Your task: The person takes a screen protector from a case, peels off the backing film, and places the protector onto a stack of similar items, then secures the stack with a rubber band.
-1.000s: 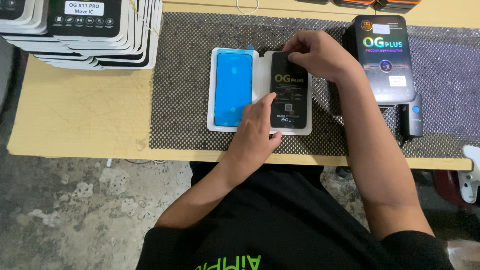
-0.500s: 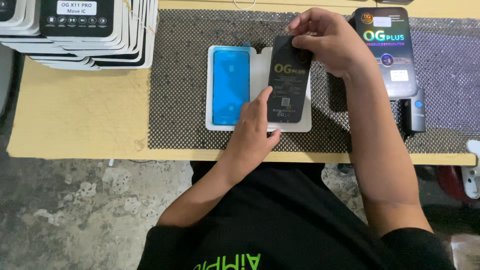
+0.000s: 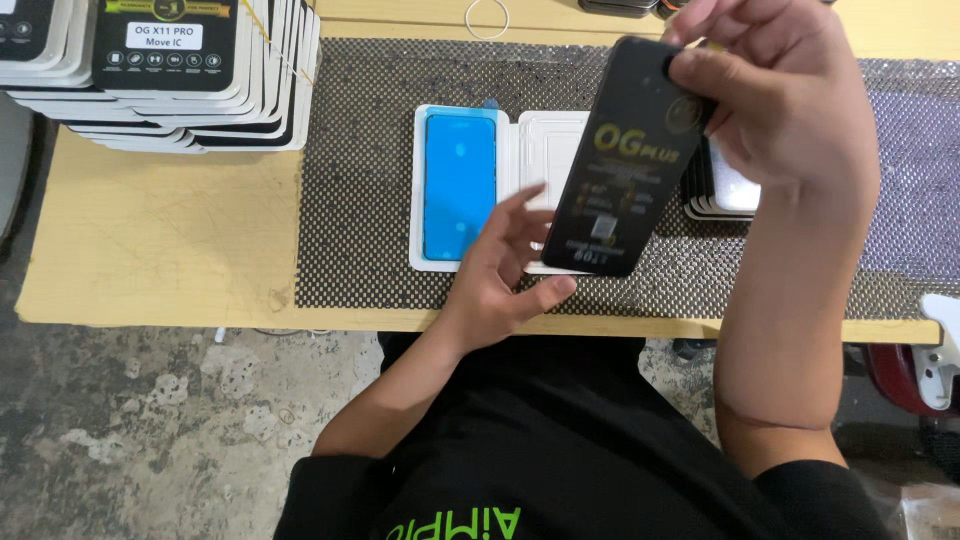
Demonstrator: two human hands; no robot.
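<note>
— What's in front of you, biggest first?

— The counter (image 3: 150,250), with a black dotted mat (image 3: 370,200) over it. A stack of boxes (image 3: 190,70) sits at the far left. On the mat lies an open white tray (image 3: 525,140); a blue sheet (image 3: 460,185) fills its left half, and its right half is bare.

— And the black panel?

— The panel (image 3: 625,160) is up off the tray, tilted, its lower end above the tray's right half. My right hand (image 3: 790,110) pinches its top end, thumb on the face, fingers behind. My left hand (image 3: 505,270) is spread loosely beneath the lower end, fingertips close to its edge; I cannot tell if they touch.

— How will it handle?

— I judge it thin, light and stiff, with a glossy face that could slip and would likely crack if bent or dropped. I'd hold it by the 2 long edges, not the face.
</note>
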